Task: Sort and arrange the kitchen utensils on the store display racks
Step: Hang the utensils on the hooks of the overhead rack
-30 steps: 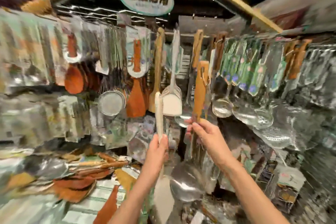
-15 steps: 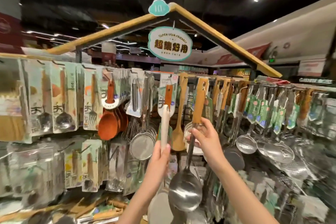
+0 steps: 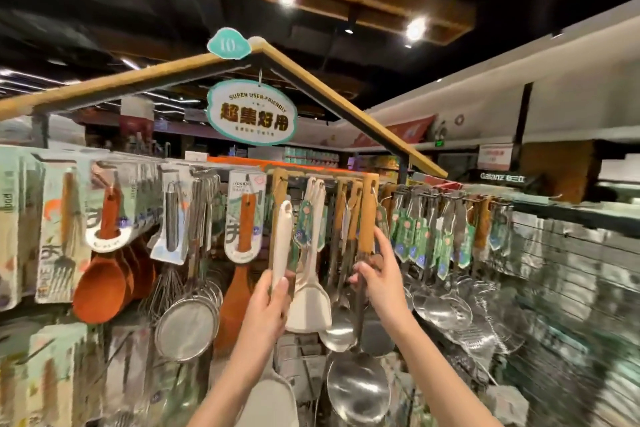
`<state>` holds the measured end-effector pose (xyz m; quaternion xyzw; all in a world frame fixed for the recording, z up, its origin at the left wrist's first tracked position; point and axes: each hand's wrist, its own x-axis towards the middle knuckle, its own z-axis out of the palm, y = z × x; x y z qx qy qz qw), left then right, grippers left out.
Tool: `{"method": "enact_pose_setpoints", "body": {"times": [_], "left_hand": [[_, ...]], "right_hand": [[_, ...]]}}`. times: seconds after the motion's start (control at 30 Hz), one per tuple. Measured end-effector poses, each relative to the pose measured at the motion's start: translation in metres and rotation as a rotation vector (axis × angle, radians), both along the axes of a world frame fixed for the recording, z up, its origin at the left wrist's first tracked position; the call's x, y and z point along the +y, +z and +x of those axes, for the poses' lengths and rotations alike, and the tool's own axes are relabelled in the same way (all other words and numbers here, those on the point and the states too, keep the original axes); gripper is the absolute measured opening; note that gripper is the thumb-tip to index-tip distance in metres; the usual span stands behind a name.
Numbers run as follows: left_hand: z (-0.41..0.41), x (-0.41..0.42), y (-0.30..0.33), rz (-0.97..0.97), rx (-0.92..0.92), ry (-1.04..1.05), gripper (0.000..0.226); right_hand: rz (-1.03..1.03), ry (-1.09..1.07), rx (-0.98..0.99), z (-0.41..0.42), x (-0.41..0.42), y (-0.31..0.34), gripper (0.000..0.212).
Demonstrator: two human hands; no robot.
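My left hand grips the handle of a cream spatula, held upright in front of the rack; its blade shows low behind my forearm. My right hand holds a steel ladle with a wooden handle near where wood meets metal. The handle's top reaches the rack's upper hooks and the ladle's bowl hangs below. More cream spatulas hang between my two hands.
The display rack carries wooden spoons, a wooden turner, mesh strainers, whisks, packaged forks and tagged steel skimmers. A hanging oval sign sits under a roof-shaped frame. More goods lie on the shelf below.
The view has tilted upward and steadied. Both hands have risen toward the upper hooks, the right lifting the wooden-handled ladle up to the hook row, the left still holding the cream spatula.
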<state>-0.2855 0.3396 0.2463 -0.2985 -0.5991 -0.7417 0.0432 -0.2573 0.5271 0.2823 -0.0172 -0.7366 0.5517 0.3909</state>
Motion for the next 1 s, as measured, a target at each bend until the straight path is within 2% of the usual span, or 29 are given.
{"method": "enact_pose_setpoints", "body": {"times": [0.17, 0.4, 0.7, 1.0], "left_hand": [[0.002, 0.034, 0.01, 0.009, -0.037, -0.032, 0.019], [0.005, 0.057, 0.011, -0.035, -0.018, 0.018, 0.018], [0.007, 0.069, 0.02, 0.017, -0.049, 0.013, 0.02], [-0.004, 0.067, 0.018, 0.033, -0.052, 0.009, 0.021]], "right_hand": [[0.049, -0.026, -0.005, -0.007, 0.035, -0.003, 0.069], [0.01, 0.068, -0.048, -0.018, 0.05, -0.011, 0.07], [0.009, 0.069, -0.157, -0.051, 0.057, -0.005, 0.07], [0.099, -0.001, -0.163, -0.088, 0.069, -0.008, 0.073]]}}
